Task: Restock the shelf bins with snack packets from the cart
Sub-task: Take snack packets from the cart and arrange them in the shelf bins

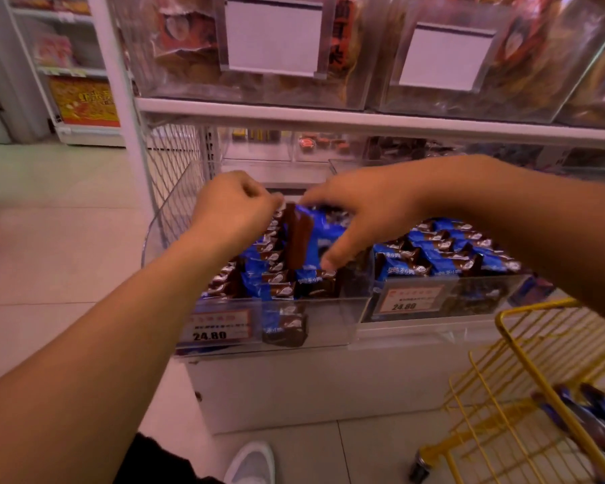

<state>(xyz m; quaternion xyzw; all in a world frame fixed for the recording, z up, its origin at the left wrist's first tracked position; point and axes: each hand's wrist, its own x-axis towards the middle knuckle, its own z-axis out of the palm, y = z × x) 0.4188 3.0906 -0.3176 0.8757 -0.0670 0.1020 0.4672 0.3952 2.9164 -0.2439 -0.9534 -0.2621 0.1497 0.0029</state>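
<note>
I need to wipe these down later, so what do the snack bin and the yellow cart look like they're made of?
Bin: clear rigid plastic, probably acrylic; packets show through its glossy wall. Cart: metal wire, apparently yellow-coated; thin welded-looking rods form an open grid.

Cart (524,361) cut off at right; packets inside blurred.

Pale tiled floor (56,246). White shoe (250,464) at bottom edge, toe toward the shelf base. Price label (220,328) reads 24.80; a second price label (411,299) reads the same. Two blank white cards (275,36) (446,57) on the upper row. Background shelving (74,68), left, holds red and yellow packages.
</note>
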